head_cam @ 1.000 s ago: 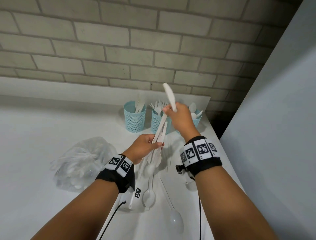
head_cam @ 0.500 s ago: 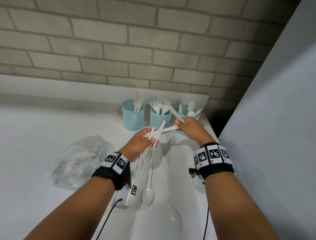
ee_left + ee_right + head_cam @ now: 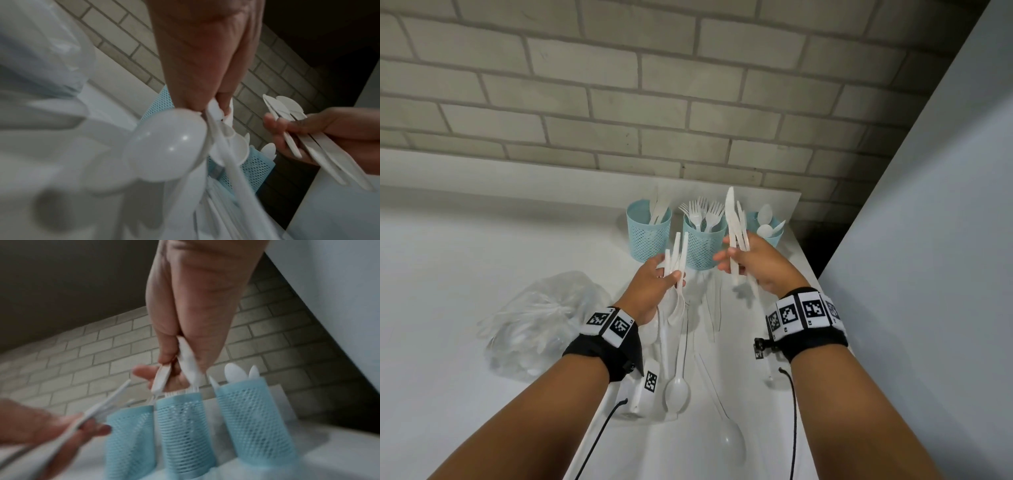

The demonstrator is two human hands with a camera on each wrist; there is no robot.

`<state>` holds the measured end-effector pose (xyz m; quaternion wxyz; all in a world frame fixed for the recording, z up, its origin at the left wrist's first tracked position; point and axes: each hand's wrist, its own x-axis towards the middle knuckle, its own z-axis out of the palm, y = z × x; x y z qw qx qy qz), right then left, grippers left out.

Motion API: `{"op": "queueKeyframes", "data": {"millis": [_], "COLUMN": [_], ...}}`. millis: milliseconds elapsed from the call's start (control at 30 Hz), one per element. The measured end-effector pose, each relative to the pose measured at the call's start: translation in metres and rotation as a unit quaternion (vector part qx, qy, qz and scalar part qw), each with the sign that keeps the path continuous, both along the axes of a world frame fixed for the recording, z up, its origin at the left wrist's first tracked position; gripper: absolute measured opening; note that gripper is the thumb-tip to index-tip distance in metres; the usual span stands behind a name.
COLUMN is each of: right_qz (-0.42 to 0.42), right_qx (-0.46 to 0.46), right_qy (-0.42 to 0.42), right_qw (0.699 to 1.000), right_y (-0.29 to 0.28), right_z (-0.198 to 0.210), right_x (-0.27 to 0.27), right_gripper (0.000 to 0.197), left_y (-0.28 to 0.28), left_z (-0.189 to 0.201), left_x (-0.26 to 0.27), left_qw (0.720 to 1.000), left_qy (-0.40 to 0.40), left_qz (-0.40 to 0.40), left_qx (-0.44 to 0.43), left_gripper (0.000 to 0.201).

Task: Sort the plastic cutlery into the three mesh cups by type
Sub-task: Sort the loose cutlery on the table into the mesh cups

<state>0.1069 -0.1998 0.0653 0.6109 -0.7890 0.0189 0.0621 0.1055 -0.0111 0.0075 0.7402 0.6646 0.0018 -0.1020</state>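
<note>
Here, farthest left of both grips, a clear plastic bag (image 3: 541, 318) of more white cutlery slumps on the white tabletop (image 3: 448, 260). The left hand (image 3: 654, 284) is curled round a bundle of spoons (image 3: 676, 263), handles pointing up and away, bowls hanging below the fingers; the left wrist view shows one bowl (image 3: 166, 146) large and close, thumb and fingers pinching the handles above it. Under and just nearer than that grip, loose spoons (image 3: 677, 390) lie on the tabletop, one (image 3: 732, 442) nearer still, and thin pieces I cannot identify lie between the two hands.

Beyond the grips, three blue mesh cups stand in a row near the brick wall (image 3: 688, 85). The left cup (image 3: 649, 233) holds knives, the middle cup (image 3: 703, 245) forks with tines up, and the right cup (image 3: 765, 228) spoons. The middle cup sits straight behind the gap between the hands.

The right hand (image 3: 753, 263) grips several knives (image 3: 734, 226) between thumb and curled fingers, blades up, the tips rising in front of the space between the middle and right cups and partly hiding the right cup's near rim. Right of that grip a pale wall panel (image 3: 928, 240) runs alongside the tabletop's edge.
</note>
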Motion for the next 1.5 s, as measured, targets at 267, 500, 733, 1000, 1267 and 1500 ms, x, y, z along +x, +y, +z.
{"op": "queueKeyframes", "data": {"millis": [267,500,733,1000,1267,1500], "right_qz": [-0.014,-0.026,-0.147,-0.165,-0.104,-0.08], "right_qx": [0.242,0.261,0.292,0.256,0.08,0.012], "right_qy": [0.091,0.057,-0.045,-0.159,-0.131,-0.211], "right_qw": [0.966,0.963,0.944,0.939,0.983,0.974], "right_y": [0.043,0.067,0.099,0.134,0.143,0.126], "right_z": [-0.011,-0.021,0.018,0.028,-0.011,0.008], "right_x": [0.01,0.028,0.076,0.139,0.161,0.139], "right_gripper": [0.029,0.015,0.032,0.031,0.009,0.034], "left_y": [0.002,0.013,0.027,0.036,0.041,0.045], "left_z": [-0.002,0.005,0.008,0.007,0.0,0.005], "left_x": [0.001,0.001,0.007,0.014,0.024,0.022], "left_qw": [0.995,0.979,0.972,0.97,0.972,0.962], "left_qy": [0.064,0.096,0.071,0.031,0.024,0.029], "left_qz": [0.064,0.117,0.181,0.209,0.215,0.209], "left_qx": [-0.037,-0.134,-0.135,-0.119,-0.093,-0.176], "left_gripper": [0.016,0.016,0.018,0.011,0.01,0.012]}}
